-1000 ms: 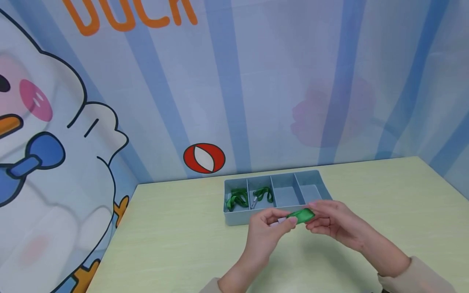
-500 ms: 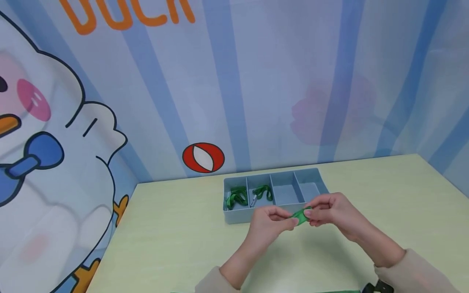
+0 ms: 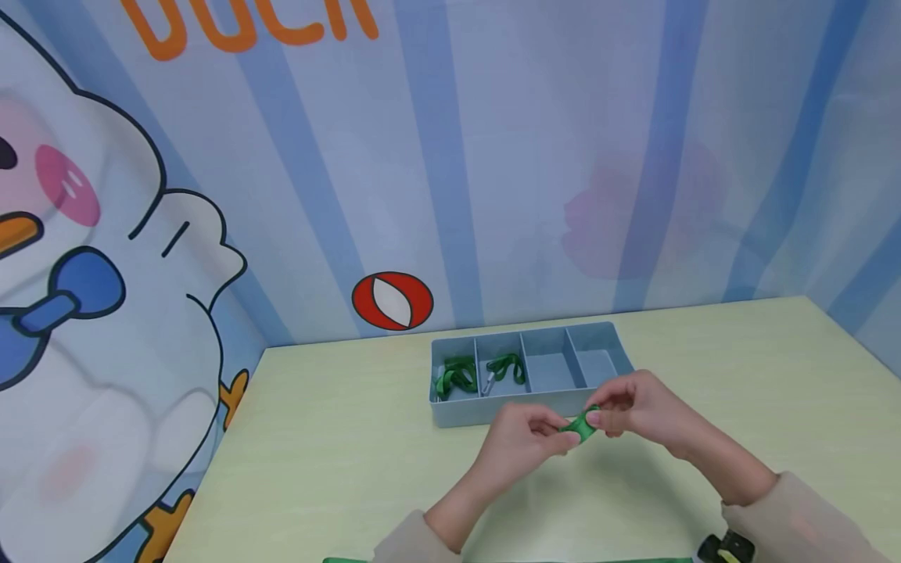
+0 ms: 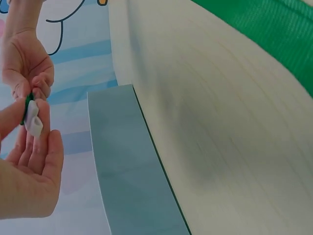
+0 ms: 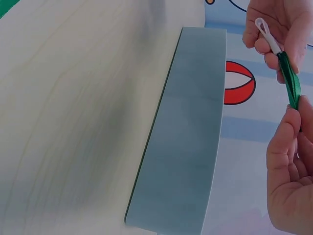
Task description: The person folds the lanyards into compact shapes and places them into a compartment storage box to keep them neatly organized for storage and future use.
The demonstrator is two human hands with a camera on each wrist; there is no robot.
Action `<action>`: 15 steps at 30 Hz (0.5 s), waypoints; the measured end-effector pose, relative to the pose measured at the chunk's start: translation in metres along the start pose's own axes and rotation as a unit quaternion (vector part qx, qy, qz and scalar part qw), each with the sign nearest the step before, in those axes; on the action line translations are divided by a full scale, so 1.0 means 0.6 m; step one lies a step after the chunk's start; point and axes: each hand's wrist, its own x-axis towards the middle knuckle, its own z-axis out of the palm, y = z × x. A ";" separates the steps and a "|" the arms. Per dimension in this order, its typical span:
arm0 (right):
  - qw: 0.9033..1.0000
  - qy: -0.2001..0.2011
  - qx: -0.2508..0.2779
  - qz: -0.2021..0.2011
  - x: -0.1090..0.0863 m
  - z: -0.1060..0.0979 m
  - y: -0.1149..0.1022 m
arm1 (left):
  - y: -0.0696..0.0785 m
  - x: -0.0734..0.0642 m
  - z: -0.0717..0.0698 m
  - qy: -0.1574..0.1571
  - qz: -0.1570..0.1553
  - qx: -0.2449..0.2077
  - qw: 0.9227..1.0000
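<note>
Between my two hands stretches a folded green lanyard (image 3: 581, 428), held above the table in front of the divided box. My left hand (image 3: 519, 442) pinches its left end between thumb and fingers. The right hand (image 3: 644, 413) pinches the other end between thumb and forefinger. In the right wrist view the flattened green ribbon (image 5: 290, 82) runs between both sets of fingertips, and a white plastic loop (image 5: 263, 30) sticks out past the left fingers. That loop is hidden by the left hand in the head view.
A grey-blue box (image 3: 464, 413) with several compartments stands behind the hands. One green lanyard (image 3: 457, 377) lies coiled in its leftmost compartment, another lanyard (image 3: 507, 369) in the second. Green material (image 4: 279, 34) edges the near side of the table (image 3: 338, 461). A printed backdrop (image 3: 521, 156) rises behind.
My right hand has moved from loosely extended fingers at the lanyard's end to a thumb-and-forefinger pinch. The lanyard's white end has gone out of sight behind my left fingers in the head view.
</note>
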 end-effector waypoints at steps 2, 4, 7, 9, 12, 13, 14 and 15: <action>1.000 -0.006 -0.005 0.002 0.002 -0.001 0.000 | 0.000 0.003 -0.001 -0.011 0.002 0.008 1.000; 1.000 -0.010 -0.006 0.005 0.003 -0.002 0.000 | 0.000 0.005 -0.002 -0.021 0.004 0.012 1.000; 1.000 -0.016 -0.006 0.003 0.006 -0.007 0.002 | -0.002 0.008 -0.004 -0.025 0.004 0.008 1.000; 1.000 -0.022 -0.005 0.000 0.008 -0.011 0.005 | -0.004 0.011 -0.004 -0.020 0.003 0.011 1.000; 1.000 -0.026 -0.003 0.002 0.010 -0.017 0.009 | -0.008 0.014 -0.004 -0.012 0.002 0.010 1.000; 1.000 -0.028 -0.001 0.002 0.011 -0.018 0.010 | -0.010 0.015 -0.005 -0.010 0.005 0.008 1.000; 1.000 -0.030 0.003 0.002 0.013 -0.019 0.011 | -0.010 0.015 -0.005 -0.008 0.007 0.006 1.000; 0.999 -0.031 0.009 0.003 0.014 -0.020 0.012 | -0.011 0.015 -0.005 -0.006 0.008 0.000 1.000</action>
